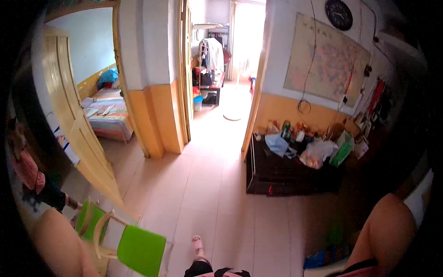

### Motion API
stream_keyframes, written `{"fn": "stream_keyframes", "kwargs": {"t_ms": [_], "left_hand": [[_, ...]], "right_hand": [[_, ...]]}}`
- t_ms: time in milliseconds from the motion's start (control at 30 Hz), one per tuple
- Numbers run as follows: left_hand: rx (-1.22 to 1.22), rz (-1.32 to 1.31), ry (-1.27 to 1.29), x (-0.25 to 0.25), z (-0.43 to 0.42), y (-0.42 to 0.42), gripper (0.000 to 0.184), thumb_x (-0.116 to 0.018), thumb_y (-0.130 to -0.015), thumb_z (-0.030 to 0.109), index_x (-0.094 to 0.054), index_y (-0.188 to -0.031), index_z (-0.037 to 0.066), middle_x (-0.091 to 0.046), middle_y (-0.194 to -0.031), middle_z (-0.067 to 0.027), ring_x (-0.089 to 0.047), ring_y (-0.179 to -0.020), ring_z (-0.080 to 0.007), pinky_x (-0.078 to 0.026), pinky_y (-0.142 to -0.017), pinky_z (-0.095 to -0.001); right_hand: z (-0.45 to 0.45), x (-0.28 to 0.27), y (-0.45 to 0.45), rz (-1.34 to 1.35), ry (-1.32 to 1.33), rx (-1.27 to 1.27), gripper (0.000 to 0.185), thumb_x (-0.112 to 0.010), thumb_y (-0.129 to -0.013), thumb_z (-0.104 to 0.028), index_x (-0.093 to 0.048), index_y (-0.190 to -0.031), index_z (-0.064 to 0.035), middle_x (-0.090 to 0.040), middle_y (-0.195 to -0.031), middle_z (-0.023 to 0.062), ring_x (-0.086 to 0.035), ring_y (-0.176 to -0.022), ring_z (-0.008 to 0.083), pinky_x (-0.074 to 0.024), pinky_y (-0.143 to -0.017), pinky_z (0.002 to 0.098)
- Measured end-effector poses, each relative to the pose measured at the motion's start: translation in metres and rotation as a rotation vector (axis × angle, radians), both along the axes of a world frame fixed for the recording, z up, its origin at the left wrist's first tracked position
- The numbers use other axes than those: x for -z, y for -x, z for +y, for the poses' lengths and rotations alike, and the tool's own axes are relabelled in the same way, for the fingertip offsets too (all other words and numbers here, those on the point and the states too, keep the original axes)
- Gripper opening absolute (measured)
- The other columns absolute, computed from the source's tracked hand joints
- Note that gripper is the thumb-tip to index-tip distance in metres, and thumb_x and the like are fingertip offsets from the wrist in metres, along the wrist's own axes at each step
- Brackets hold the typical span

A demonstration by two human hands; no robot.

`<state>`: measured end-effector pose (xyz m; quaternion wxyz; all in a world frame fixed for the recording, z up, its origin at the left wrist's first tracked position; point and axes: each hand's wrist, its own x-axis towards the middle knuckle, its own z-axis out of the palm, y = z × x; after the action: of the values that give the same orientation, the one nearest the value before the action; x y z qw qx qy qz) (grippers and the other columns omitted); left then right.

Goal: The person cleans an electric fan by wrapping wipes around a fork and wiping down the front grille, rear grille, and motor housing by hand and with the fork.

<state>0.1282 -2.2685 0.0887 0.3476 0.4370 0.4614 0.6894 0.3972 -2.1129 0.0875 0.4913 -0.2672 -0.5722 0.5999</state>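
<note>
Neither of my hands shows in the head view; only parts of my bare arms reach in at the lower edges. My left arm (62,242) comes in at the bottom left, near a chair with a green seat (140,249). On the opposite side my bent right arm (387,226) rises near a blue item (325,257) on the floor side. What my hands hold or touch is hidden. Below me, one foot in a pink slipper (198,243) stands on the tiles.
A dark cabinet (295,177) stands at the right wall, loaded with bags and bottles. Ahead, a doorway opens into a bright room. An open wooden door (83,124) leads to a bedroom with a striped bed (108,111). At far left is a person in pink (28,171).
</note>
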Motion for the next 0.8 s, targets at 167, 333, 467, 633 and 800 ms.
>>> {"fn": "stream_keyframes", "kwargs": {"t_ms": [167, 333, 467, 633, 800], "left_hand": [[0.059, 0.119, -0.258, -0.054, 0.132, 0.090, 0.053, -0.056, -0.083, 0.032, -0.050, -0.124, -0.001, -0.056, -0.123, -0.0138, -0.053, -0.110, -0.0215, -0.043, -0.097, -0.0350], [0.136, 0.322, -0.644, -0.130, 0.247, 0.159, 0.051, -0.057, -0.083, 0.030, -0.050, -0.123, -0.001, -0.056, -0.123, -0.0135, -0.053, -0.110, -0.0212, -0.043, -0.097, -0.0345], [0.134, 0.387, -0.911, -0.169, 0.317, 0.192, 0.050, -0.058, -0.083, 0.028, -0.050, -0.123, -0.001, -0.056, -0.123, -0.0133, -0.053, -0.110, -0.0210, -0.043, -0.097, -0.0341], [0.032, 0.530, -1.192, -0.191, 0.414, 0.215, 0.048, -0.059, -0.083, 0.026, -0.050, -0.122, -0.001, -0.056, -0.124, -0.0130, -0.053, -0.110, -0.0207, -0.044, -0.097, -0.0335], [-0.076, 0.614, -1.451, -0.226, 0.525, 0.242, 0.047, -0.060, -0.084, 0.024, -0.051, -0.122, -0.001, -0.056, -0.124, -0.0127, -0.053, -0.110, -0.0205, -0.044, -0.097, -0.0330]], "right_hand": [[0.101, -0.008, 0.072, -0.020, 0.040, 0.100, 0.031, -0.041, -0.099, -0.037, -0.049, -0.100, -0.0064, -0.048, -0.065, 0.0030, -0.035, -0.045, 0.0072, -0.0262, -0.039, 0.0214], [0.188, -0.027, 0.112, 0.009, -0.011, 0.269, 0.033, -0.040, -0.099, -0.038, -0.048, -0.097, -0.0067, -0.047, -0.064, 0.0025, -0.035, -0.044, 0.0073, -0.0259, -0.040, 0.0216], [0.256, -0.039, 0.133, 0.045, -0.076, 0.384, 0.034, -0.040, -0.099, -0.039, -0.048, -0.095, -0.0069, -0.046, -0.063, 0.0021, -0.034, -0.044, 0.0073, -0.0256, -0.040, 0.0218], [0.385, -0.054, 0.157, 0.147, -0.195, 0.382, 0.035, -0.039, -0.099, -0.040, -0.048, -0.093, -0.0072, -0.045, -0.061, 0.0016, -0.034, -0.044, 0.0074, -0.0253, -0.041, 0.0220], [0.523, -0.094, 0.201, 0.167, -0.256, 0.287, 0.037, -0.039, -0.099, -0.042, -0.048, -0.090, -0.0075, -0.044, -0.059, 0.0010, -0.033, -0.044, 0.0075, -0.0250, -0.041, 0.0222]]}}
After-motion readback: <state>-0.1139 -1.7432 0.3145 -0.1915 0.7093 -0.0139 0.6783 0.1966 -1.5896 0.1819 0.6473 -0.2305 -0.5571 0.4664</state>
